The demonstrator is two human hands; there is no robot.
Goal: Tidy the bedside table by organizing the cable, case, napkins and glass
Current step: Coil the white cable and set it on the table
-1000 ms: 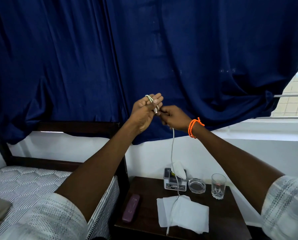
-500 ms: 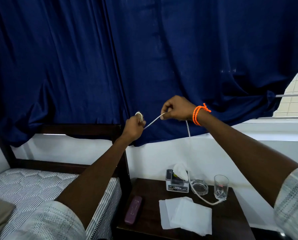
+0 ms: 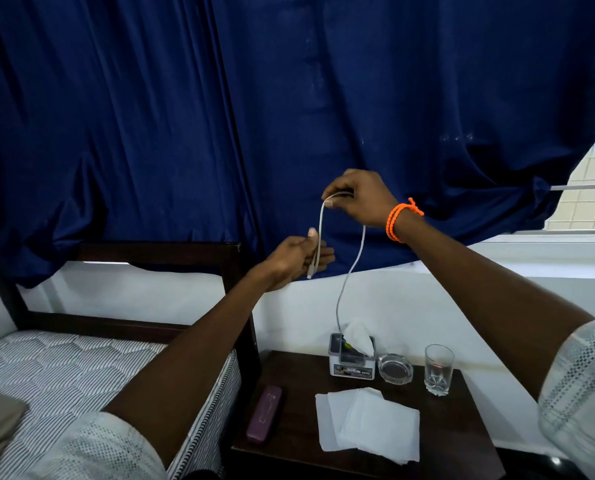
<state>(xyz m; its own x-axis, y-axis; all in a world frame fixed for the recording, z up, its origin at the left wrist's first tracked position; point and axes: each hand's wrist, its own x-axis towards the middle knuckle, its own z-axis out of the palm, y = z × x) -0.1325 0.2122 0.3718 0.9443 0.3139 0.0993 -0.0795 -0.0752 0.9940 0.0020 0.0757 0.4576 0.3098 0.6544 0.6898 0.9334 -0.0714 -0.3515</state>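
Observation:
Both hands hold a white cable (image 3: 353, 268) up in the air in front of the blue curtain. My right hand (image 3: 360, 199), with an orange wristband, pinches the top of a cable loop. My left hand (image 3: 297, 258) grips the doubled strands lower down, a plug end poking out below it. The loose end hangs down behind the tissue box. On the dark bedside table (image 3: 462, 427) lie white napkins (image 3: 368, 424) in the middle, a purple case (image 3: 264, 412) at the left edge, and an upright drinking glass (image 3: 438, 370) at the back right.
A tissue box (image 3: 351, 358) and a glass ashtray (image 3: 395, 368) stand at the back of the table. A bed with a striped mattress (image 3: 64, 368) and dark headboard (image 3: 157, 251) is to the left. The curtain (image 3: 289, 98) covers a window above a white wall.
My right hand pulled the cable out sideways, then rose and came back over my left hand, forming a vertical loop. The cable's loose end lifted off the napkins and table.

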